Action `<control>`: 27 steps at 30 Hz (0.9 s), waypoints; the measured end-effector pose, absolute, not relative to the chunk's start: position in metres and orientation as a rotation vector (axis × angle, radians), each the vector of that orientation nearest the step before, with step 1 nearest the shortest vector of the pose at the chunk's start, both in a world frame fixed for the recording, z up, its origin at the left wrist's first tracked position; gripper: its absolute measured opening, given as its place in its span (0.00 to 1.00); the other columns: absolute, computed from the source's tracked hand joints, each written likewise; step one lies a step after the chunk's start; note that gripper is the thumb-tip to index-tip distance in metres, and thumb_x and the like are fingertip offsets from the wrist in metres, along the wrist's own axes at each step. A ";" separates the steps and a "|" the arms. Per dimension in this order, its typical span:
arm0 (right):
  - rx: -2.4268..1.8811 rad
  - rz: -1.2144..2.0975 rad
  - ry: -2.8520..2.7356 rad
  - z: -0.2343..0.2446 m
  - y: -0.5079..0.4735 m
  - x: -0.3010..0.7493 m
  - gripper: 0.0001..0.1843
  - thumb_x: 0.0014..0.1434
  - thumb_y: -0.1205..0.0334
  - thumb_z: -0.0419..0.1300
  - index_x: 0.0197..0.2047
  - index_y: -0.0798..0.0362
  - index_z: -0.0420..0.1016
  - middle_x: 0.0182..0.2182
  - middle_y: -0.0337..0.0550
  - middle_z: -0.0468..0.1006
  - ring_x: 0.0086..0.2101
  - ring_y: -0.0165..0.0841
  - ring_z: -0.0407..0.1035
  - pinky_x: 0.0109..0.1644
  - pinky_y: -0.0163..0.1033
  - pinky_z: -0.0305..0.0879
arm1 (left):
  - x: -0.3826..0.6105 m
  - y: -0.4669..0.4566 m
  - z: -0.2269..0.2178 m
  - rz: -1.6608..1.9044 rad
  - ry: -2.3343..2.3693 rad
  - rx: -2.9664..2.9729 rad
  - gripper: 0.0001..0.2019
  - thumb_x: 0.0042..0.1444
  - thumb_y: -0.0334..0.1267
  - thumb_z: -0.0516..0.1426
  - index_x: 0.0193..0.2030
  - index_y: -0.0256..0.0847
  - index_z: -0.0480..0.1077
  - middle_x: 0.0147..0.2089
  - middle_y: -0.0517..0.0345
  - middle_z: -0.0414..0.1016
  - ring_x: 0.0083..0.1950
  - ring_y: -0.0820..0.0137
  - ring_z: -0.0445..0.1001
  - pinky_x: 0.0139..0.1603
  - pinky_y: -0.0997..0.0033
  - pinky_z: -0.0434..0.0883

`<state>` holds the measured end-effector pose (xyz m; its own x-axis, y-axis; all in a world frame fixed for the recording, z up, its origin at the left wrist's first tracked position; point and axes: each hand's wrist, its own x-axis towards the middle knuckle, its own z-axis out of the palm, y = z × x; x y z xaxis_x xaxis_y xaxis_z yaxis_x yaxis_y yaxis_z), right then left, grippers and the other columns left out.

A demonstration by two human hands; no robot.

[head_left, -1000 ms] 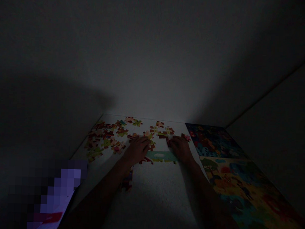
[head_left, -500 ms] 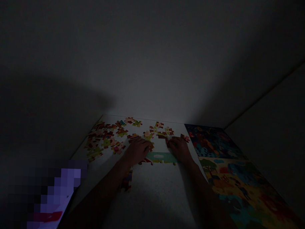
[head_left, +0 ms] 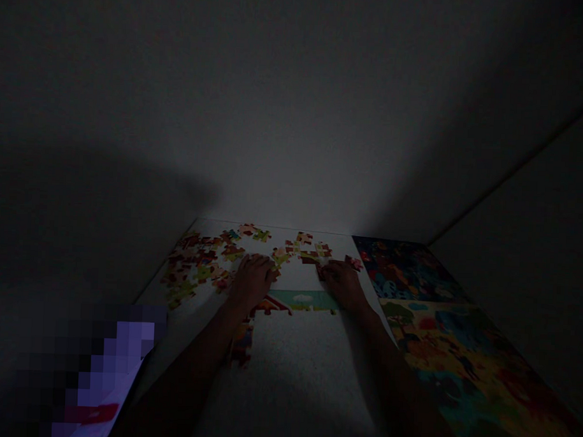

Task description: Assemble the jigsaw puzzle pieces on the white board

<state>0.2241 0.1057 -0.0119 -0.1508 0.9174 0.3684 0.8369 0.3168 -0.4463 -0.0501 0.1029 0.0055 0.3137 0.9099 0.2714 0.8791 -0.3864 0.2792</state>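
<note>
The scene is very dark. My left hand [head_left: 252, 279] rests palm down on the white table [head_left: 296, 365], its fingers curled among loose puzzle pieces [head_left: 199, 263]. My right hand [head_left: 343, 281] lies beside it with its fingers bent over a small dark red piece [head_left: 321, 271]. Between and just below the hands sits a joined strip of puzzle pieces [head_left: 302, 301], green and teal with a red part at its left end. More joined pieces [head_left: 242, 344] lie under my left forearm.
A large colourful printed picture [head_left: 450, 339] covers the table's right side. Several loose pieces [head_left: 309, 246] are scattered near the far wall. A blurred purple and white object [head_left: 109, 371] lies at the lower left. Walls close in behind and on the right.
My left hand has slid a little left and away from me, uncovering the red end of the joined strip. My right hand has barely moved.
</note>
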 end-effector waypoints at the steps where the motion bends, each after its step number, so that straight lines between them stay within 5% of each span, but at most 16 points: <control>1: -1.556 0.178 -2.006 -0.012 0.106 0.224 0.12 0.64 0.60 0.55 0.38 0.51 0.81 0.45 0.48 0.81 0.47 0.40 0.73 0.57 0.46 0.62 | -0.050 0.103 0.004 0.581 1.719 2.481 0.15 0.66 0.35 0.49 0.51 0.42 0.75 0.58 0.51 0.76 0.63 0.59 0.69 0.70 0.48 0.54; 9: -1.651 0.161 -2.002 -0.014 0.107 0.225 0.14 0.65 0.56 0.55 0.42 0.49 0.82 0.49 0.48 0.80 0.51 0.40 0.71 0.61 0.49 0.56 | -0.050 0.104 -0.003 0.418 1.731 2.524 0.20 0.69 0.40 0.46 0.64 0.45 0.68 0.72 0.47 0.58 0.74 0.54 0.53 0.72 0.38 0.47; 13: -1.699 0.119 -1.988 -0.013 0.108 0.228 0.15 0.66 0.54 0.54 0.41 0.48 0.81 0.46 0.45 0.81 0.50 0.40 0.72 0.63 0.51 0.53 | -0.051 0.105 -0.001 0.408 1.641 2.515 0.18 0.67 0.38 0.47 0.59 0.47 0.72 0.70 0.51 0.62 0.72 0.54 0.56 0.71 0.36 0.45; 20: -1.678 0.070 -1.968 -0.016 0.109 0.230 0.16 0.66 0.51 0.55 0.39 0.49 0.81 0.44 0.46 0.82 0.48 0.40 0.72 0.63 0.51 0.54 | -0.051 0.105 -0.007 0.628 1.386 2.573 0.16 0.64 0.34 0.50 0.52 0.46 0.75 0.63 0.54 0.72 0.66 0.63 0.65 0.73 0.49 0.49; 27: -1.667 0.060 -1.970 -0.016 0.109 0.226 0.17 0.67 0.51 0.54 0.42 0.50 0.81 0.47 0.49 0.80 0.50 0.41 0.71 0.63 0.52 0.55 | -0.048 0.104 -0.011 0.608 1.205 2.536 0.22 0.60 0.24 0.48 0.53 0.48 0.75 0.62 0.56 0.73 0.65 0.66 0.67 0.72 0.48 0.50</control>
